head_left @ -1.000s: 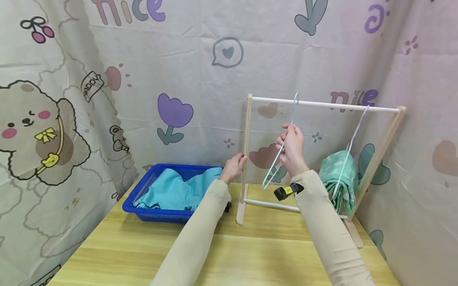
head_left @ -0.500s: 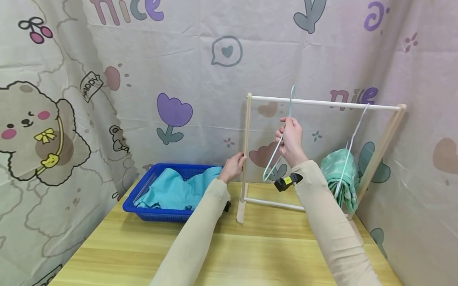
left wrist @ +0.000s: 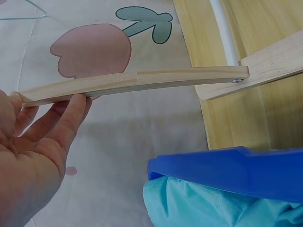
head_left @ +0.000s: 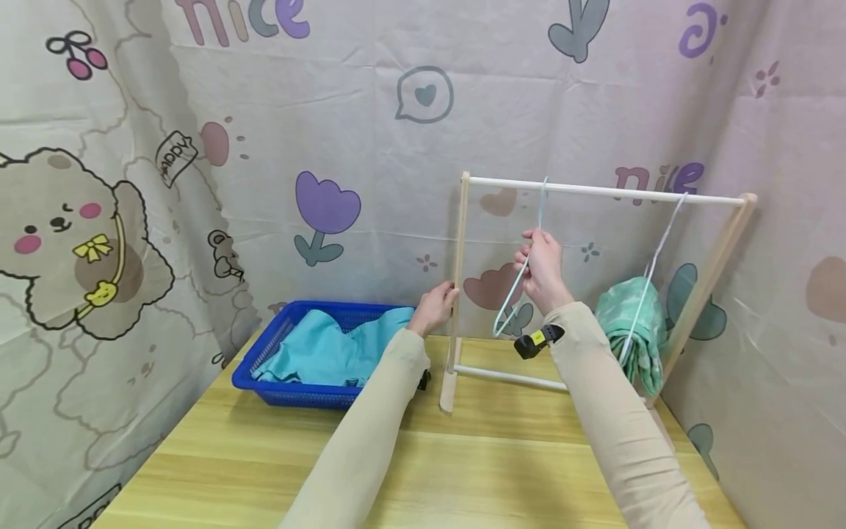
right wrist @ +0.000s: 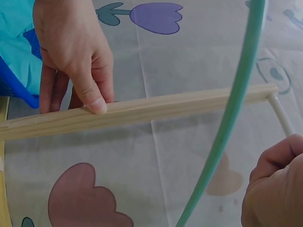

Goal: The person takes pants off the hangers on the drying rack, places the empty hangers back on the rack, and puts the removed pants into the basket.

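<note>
My left hand (head_left: 432,308) pinches the left wooden upright (head_left: 460,257) of a small drying rack, thumb on one face and fingers on the other in the right wrist view. Higher up, my right hand (head_left: 545,268) grips a mint-green clothes hanger (head_left: 541,209) just below its hook. The hook overlaps the rack's white top rod (head_left: 608,191). The hanger's bare frame slants down to the left, with no garment on it. In the right wrist view, part of the hanger (right wrist: 232,104) crosses close to the camera.
A blue basket (head_left: 297,397) with turquoise cloth (head_left: 317,345) stands left of the rack on the wooden table (head_left: 231,455). At the rack's right end, a white hanger (head_left: 664,242) bears a folded green patterned cloth (head_left: 631,308). A printed curtain (head_left: 396,191) closes off the back and sides.
My right hand raised the mint-green hanger, its hook rising above the top rod, then lowered it so the hook sits at the rod. My left hand keeps its hold on the upright.
</note>
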### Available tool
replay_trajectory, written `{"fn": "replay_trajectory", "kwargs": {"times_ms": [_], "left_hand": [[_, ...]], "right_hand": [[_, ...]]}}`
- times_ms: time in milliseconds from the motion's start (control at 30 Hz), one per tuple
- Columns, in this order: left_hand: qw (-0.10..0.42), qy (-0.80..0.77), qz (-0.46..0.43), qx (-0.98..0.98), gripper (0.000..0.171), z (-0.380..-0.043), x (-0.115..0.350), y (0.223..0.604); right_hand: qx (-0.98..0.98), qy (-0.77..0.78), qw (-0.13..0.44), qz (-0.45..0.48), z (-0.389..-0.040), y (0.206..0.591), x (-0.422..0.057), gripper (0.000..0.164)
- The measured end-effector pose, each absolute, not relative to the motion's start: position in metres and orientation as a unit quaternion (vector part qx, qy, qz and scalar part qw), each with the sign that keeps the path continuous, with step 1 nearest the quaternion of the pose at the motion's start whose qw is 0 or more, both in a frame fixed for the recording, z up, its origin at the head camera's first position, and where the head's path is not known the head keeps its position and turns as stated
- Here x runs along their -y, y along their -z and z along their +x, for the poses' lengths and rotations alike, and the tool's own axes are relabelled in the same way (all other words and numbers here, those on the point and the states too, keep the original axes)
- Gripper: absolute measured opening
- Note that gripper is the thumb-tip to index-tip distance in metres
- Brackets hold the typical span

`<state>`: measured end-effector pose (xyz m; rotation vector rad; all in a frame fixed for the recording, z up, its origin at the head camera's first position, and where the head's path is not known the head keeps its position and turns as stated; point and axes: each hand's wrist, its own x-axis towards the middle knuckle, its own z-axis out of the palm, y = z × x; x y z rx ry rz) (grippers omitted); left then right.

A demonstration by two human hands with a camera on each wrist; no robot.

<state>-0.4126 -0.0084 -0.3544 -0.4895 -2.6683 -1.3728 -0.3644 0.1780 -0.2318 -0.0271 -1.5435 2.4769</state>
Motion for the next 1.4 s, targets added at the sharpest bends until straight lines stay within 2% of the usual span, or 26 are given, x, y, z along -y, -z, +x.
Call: {"fn": "replay_trajectory", "kwargs": {"times_ms": [200,500,800,1067,1400], "left_hand": [[0.056,0.446,-0.162,0.878,0.047,-0.412,0.007,0.353],[0.053,0.461,-0.170,0.869,0.046,-0.412,0.009,0.355],[0.056,0.458,-0.176,0.869,0.045,-0.411,0.011,0.356],[0.068,0.443,-0.175,0.876,0.044,-0.411,0.010,0.359],[0.067,0.446,-0.176,0.875,0.046,-0.412,0.010,0.360]], "right_hand": [[0.530,-0.842,0.096,-0.015,-0.367,0.237,-0.184,0.023],[0.549,-0.827,0.112,-0.035,-0.364,0.241,-0.189,0.027],[0.578,-0.806,0.124,-0.036,-0.355,0.250,-0.191,0.024],[0.616,-0.778,0.120,-0.018,-0.335,0.255,-0.194,0.021],[0.695,-0.700,0.159,0.034,-0.306,0.235,-0.210,0.019]]}}
